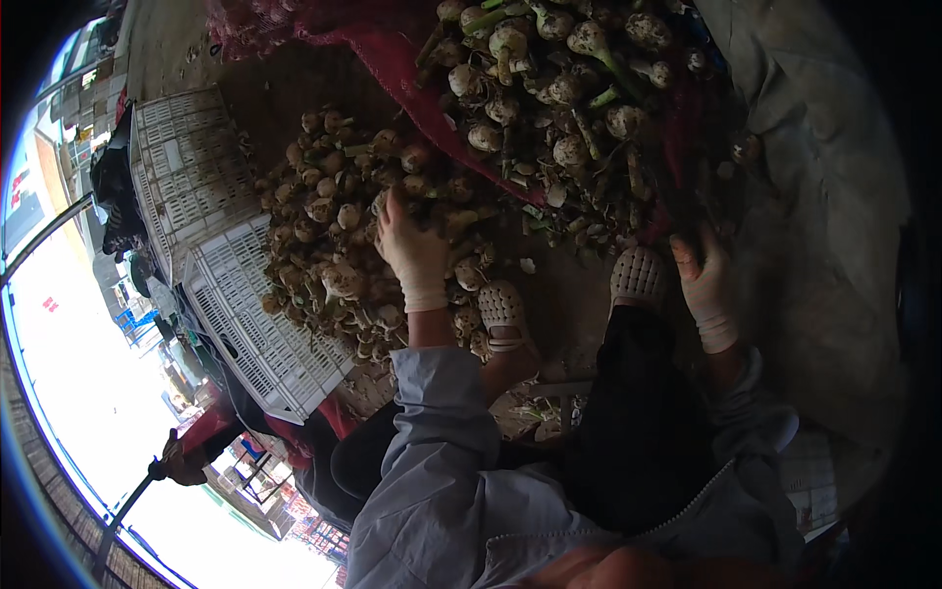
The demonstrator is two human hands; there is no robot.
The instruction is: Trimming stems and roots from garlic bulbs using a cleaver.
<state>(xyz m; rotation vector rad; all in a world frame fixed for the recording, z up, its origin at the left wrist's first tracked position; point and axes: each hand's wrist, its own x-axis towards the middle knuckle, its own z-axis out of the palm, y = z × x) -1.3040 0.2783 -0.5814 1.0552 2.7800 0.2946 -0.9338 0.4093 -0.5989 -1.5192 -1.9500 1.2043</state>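
Observation:
My left hand [416, 258], in a pale glove, reaches into a loose heap of garlic bulbs [342, 280] with trimmed stems. Its fingertips touch bulbs at the heap's upper side; whether they grip one is hidden. My right hand [704, 291], gloved too with darkened fingertips, is beside my right shoe, at the lower edge of a red mesh sack [449, 129]. Shadow hides what lies between its fingers. On the spread sack lie soil-covered garlic bulbs [570, 151], some with green stems, among cut stalks and dry scraps.
Two white plastic crates [261, 316] [195, 158] stand left of the heap. My perforated clogs [637, 276] [504, 305] rest on the floor below the garlic. A grey-green cloth sheet [817, 221] covers the right side. Another person's hand [184, 460] grasps a dark pole at lower left.

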